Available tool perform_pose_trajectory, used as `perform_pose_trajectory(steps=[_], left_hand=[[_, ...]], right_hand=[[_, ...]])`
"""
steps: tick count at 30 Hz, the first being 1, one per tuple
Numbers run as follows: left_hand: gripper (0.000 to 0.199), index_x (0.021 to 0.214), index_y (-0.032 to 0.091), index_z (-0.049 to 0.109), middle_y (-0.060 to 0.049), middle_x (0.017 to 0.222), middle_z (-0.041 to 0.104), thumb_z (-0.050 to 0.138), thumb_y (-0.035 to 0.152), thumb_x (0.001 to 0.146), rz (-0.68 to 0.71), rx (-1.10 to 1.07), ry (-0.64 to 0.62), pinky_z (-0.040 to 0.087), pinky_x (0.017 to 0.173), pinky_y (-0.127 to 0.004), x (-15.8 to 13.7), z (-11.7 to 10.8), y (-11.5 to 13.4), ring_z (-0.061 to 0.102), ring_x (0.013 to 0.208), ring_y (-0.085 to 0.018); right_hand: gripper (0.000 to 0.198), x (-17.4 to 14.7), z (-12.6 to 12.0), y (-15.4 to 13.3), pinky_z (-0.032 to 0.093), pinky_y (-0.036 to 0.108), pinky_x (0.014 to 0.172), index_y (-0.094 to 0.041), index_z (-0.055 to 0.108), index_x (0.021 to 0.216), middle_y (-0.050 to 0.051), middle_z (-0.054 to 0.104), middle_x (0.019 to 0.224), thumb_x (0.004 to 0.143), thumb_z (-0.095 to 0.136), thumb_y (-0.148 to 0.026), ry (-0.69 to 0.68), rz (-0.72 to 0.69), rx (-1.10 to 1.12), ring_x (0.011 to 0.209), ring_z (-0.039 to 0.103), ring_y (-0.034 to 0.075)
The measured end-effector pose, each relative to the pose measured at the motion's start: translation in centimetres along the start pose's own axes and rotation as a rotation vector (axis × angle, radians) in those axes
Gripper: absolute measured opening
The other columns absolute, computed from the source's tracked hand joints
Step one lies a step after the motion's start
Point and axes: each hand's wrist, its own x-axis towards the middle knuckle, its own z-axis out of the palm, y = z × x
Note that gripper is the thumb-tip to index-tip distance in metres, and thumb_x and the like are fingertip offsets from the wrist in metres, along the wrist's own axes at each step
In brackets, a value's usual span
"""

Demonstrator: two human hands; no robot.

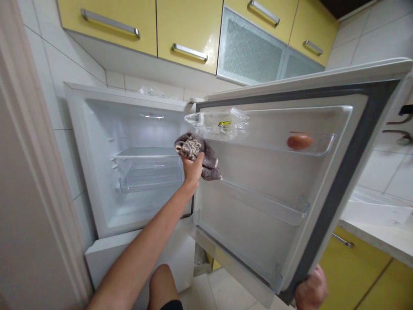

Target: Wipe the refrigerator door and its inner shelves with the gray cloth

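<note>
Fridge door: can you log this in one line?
fridge door: open | left hand: holding patterned cloth | right hand: at door's lower corner | brown item: upper door shelf

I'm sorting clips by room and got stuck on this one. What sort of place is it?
Most likely a home kitchen: it has an open fridge, yellow wall cupboards and a worktop above more yellow cupboards.

Left hand (192,170): fingers hidden behind 1 crumpled grey-brown patterned cloth (210,159). Well below-right of that grip: bare right hand (311,289) blurred, wrist cut off.
</note>
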Motion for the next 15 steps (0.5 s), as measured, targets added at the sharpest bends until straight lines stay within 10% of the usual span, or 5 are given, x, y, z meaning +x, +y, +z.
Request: perform_pose_trajectory(steps=[8, 15], left_hand=[[0.055, 0.115, 0.011, 0.057, -0.023, 0.122, 0.072, 0.079, 0.014, 0.065, -0.048, 0.517, -0.490, 0.051, 0.103, -0.043, -2.8, 3.7, 1.4, 0.068, 0.116, -0.034], [0.071, 0.129, 0.013, 0.054, -0.020, 0.127, 0.070, 0.078, 0.045, 0.071, 0.018, 0.653, -0.910, 0.054, 0.100, -0.044, -8.8, 5.9, 4.9, 0.068, 0.116, -0.034]], right_hand=[[0.046, 0.1, 0.1, 0.4, 0.035, 0.039, 0.074, -0.023, 0.052, 0.078, 0.004, 0.052, 0.081, 0.087, 0.035, -0.065, -0.008, -0.039, -0.004, 0.079, 0.048, 0.025], [0.043, 0.0, 0.3, 0.6, 0.038, 0.040, 0.075, -0.022, 0.054, 0.085, 0.006, 0.057, 0.087, 0.087, 0.037, -0.062, 0.020, -0.009, -0.005, 0.081, 0.051, 0.026]])
